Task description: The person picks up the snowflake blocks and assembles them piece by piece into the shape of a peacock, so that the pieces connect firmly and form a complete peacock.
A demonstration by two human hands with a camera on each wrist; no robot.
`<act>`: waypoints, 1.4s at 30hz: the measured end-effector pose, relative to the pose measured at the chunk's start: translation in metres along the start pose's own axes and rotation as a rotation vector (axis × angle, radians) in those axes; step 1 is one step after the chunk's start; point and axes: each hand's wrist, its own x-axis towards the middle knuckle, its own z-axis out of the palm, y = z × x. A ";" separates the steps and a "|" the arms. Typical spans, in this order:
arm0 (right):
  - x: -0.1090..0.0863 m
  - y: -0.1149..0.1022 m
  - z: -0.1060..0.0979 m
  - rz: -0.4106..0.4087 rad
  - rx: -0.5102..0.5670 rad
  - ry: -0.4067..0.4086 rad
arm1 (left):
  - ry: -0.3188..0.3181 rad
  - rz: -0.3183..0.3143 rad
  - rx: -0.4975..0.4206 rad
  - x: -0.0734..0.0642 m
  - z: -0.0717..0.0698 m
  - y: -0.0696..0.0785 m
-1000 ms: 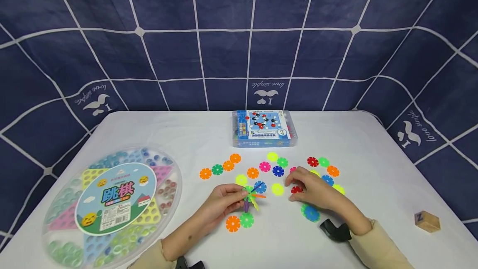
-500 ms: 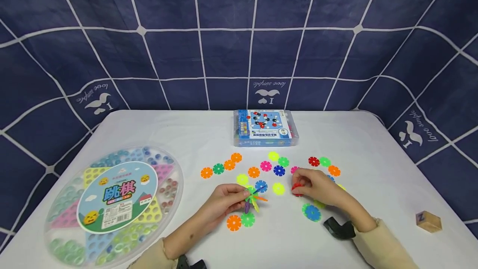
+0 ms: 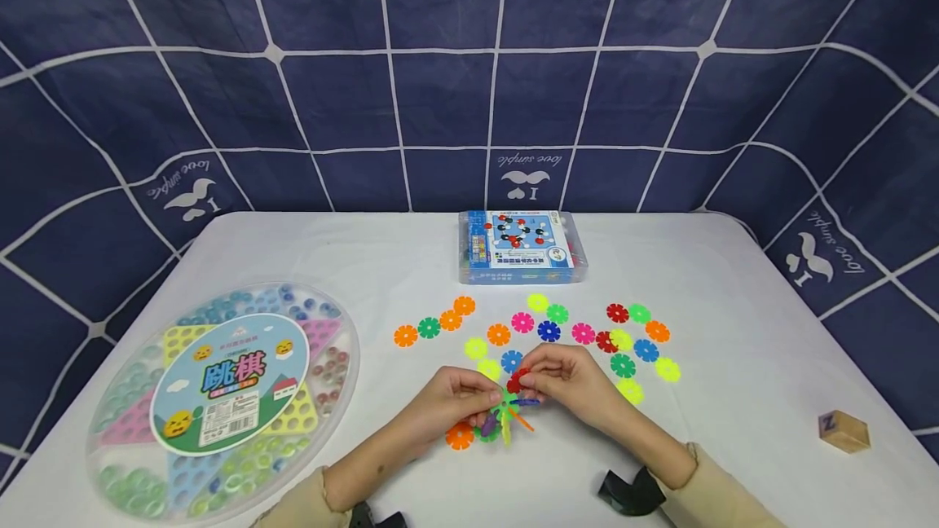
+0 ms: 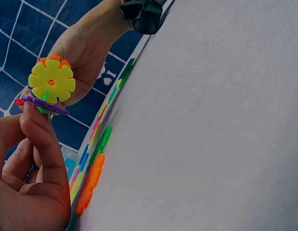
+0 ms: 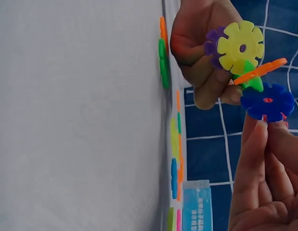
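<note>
In the head view my left hand [image 3: 456,404] pinches a small cluster of notched plastic discs built round a green snowflake disc [image 3: 505,405]. Purple, yellow, orange and blue discs stick out from it; the yellow disc [image 5: 241,47] and blue disc [image 5: 267,102] face the right wrist camera. My right hand [image 3: 570,381] pinches a red snowflake disc [image 3: 517,381] between thumb and fingertips, right at the upper edge of the green one. Its slots are partly hidden by the fingers. The purple disc [image 4: 45,105] lies close to my left fingertips in the left wrist view. Both hands are raised over the table.
Several loose snowflake discs lie behind and beside the hands, among them an orange disc [image 3: 460,436]. A round marble board [image 3: 350,373] stands at left, a boxed molecule set [image 3: 522,247] at the back, a wooden block [image 3: 845,432] at right.
My right hand has picked the red disc off the table and carried it left to the cluster. My left hand still holds the cluster, which has shifted slightly right and down.
</note>
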 end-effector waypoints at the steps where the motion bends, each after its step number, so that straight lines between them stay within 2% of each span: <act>1: 0.000 0.001 0.000 -0.004 -0.002 -0.002 | -0.003 0.001 0.000 0.000 0.000 0.000; 5: 0.000 0.002 0.001 -0.031 -0.003 -0.018 | -0.001 -0.009 0.002 0.000 0.000 0.001; 9: -0.001 0.003 0.002 -0.092 -0.016 -0.049 | 0.008 -0.039 0.001 0.000 0.001 0.000; 15: -0.003 0.007 0.007 -0.147 -0.026 -0.076 | 0.011 -0.070 -0.039 -0.002 0.002 -0.003; 25: -0.002 0.007 0.006 -0.144 -0.003 -0.119 | 0.008 -0.041 -0.054 -0.001 0.003 -0.001; 28: 0.000 0.002 0.000 -0.123 -0.037 -0.130 | -0.001 -0.027 -0.033 0.001 0.002 0.001; 30: 0.001 -0.001 -0.005 -0.124 -0.097 -0.143 | -0.006 -0.016 -0.004 0.003 0.000 0.004; 32: 0.002 -0.002 -0.013 -0.135 -0.161 -0.163 | -0.007 -0.006 0.052 0.004 -0.005 0.005; 34: 0.001 0.000 -0.021 -0.134 -0.208 -0.181 | 0.003 0.026 0.162 0.004 -0.012 0.006; 38: -0.001 0.006 -0.033 -0.059 -0.197 -0.205 | -0.010 0.143 0.498 0.003 -0.022 0.005; 42: -0.001 0.013 -0.036 -0.010 -0.211 -0.237 | -0.087 0.244 0.797 0.001 -0.022 0.004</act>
